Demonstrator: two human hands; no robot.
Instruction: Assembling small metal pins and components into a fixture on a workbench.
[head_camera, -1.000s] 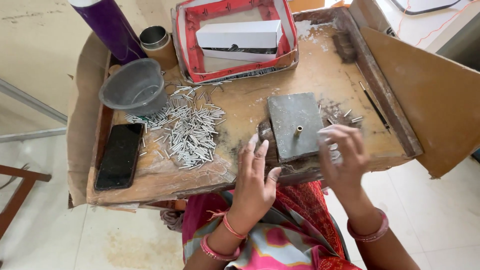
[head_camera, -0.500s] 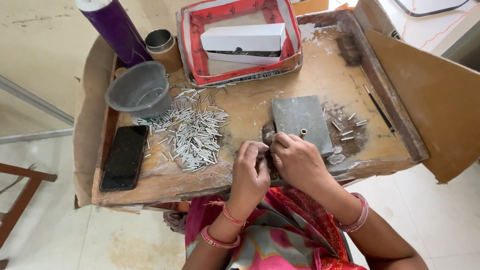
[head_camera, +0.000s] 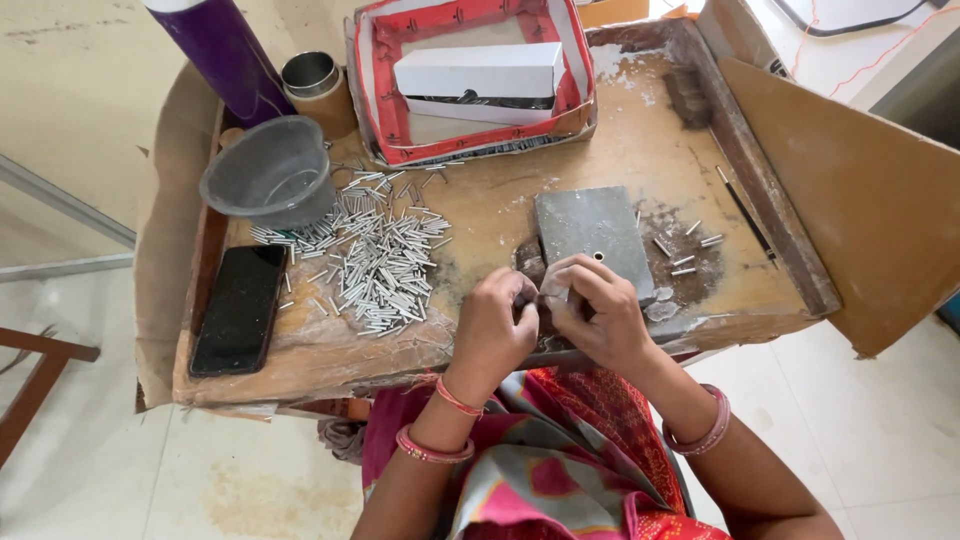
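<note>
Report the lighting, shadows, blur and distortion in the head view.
Head view: soft, even daylight, no harsh glare; faint shadows under the grey bowl and the grey metal block. Table edges bow slightly, as a wide lens does. The pile of metal pins is sharp; left hand and right hand show little blur.

Just above the fingers (head_camera: 560, 290) lies a matt grey metal block (head_camera: 590, 235) on rough, worn wood (head_camera: 640, 150), with shiny metal pins (head_camera: 380, 255) and a glossy black phone (head_camera: 238, 310) off to their left.
</note>
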